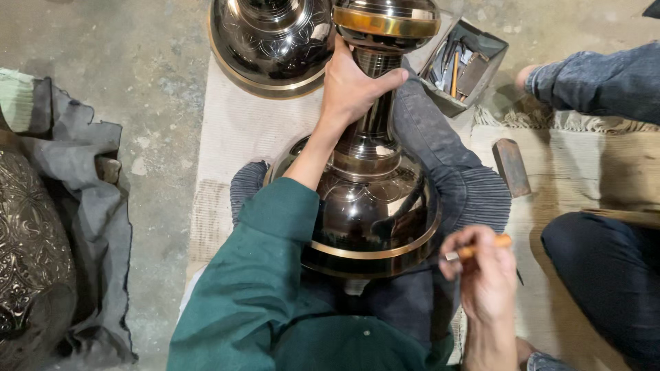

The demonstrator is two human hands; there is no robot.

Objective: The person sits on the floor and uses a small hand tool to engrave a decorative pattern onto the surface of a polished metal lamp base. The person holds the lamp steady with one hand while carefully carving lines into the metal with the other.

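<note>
Metalwork in the lap here: a big dark polished vase (375,199) with brass bands lies across the person's knees, neck pointing away. Left hand (352,86) is up on the narrow neck, grip clenched right around it, just below the brass-banded mouth. Right hand (485,275) sits low at the right, beside the vase's wide rim, grip pinched tight on a small engraving tool (478,251) with an orange wooden handle; whether its metal tip touches the vase, I cannot tell. Just beyond, a second engraved vessel (268,41) rests on the pale woven mat (234,130). A grey tray of hand tools (464,65) lies at the top right, a wooden block (512,167) near it. Another person's legs (605,275) are at the right edge. An embossed metal piece (31,240) rests on grey cloth, far left.
</note>
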